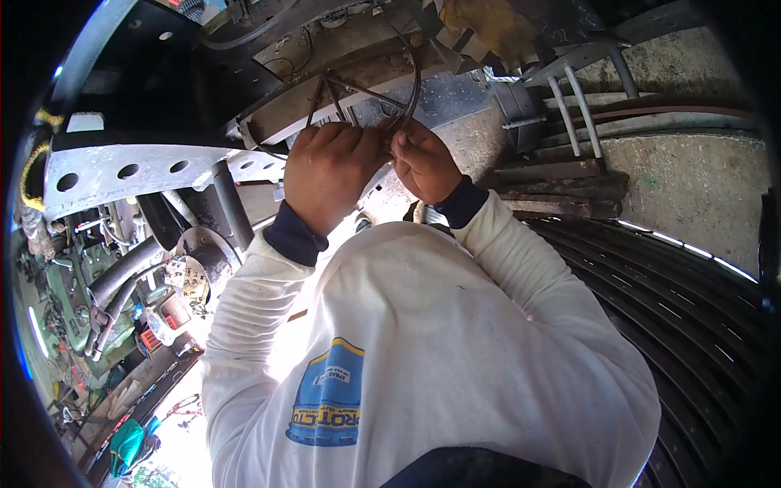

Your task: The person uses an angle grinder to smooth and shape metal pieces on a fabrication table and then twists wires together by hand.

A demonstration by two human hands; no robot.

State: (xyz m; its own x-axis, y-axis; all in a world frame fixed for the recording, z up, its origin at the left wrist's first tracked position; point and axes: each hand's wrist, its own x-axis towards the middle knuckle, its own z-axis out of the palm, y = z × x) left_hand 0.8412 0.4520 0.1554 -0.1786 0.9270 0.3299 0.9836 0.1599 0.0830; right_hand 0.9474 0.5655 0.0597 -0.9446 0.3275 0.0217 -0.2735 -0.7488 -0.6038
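Observation:
Both my hands are raised together in front of my chest, under a dark metal frame [325,85]. A dark cable [417,81] curves down from the frame to my right hand [427,167], whose thumb and fingers pinch it. Right beside it, my left hand [329,175] is closed with its back toward me. What its fingers hold is hidden behind the knuckles. Thin dark rods or wires [366,91] cross just above the left knuckles.
On the left runs a pale metal beam [150,171] with round holes. Below it, tools and parts clutter a green surface [73,289]. Dark ribbed metal [651,317] fills the lower right, near a concrete wall [691,183] and stacked bars [561,183].

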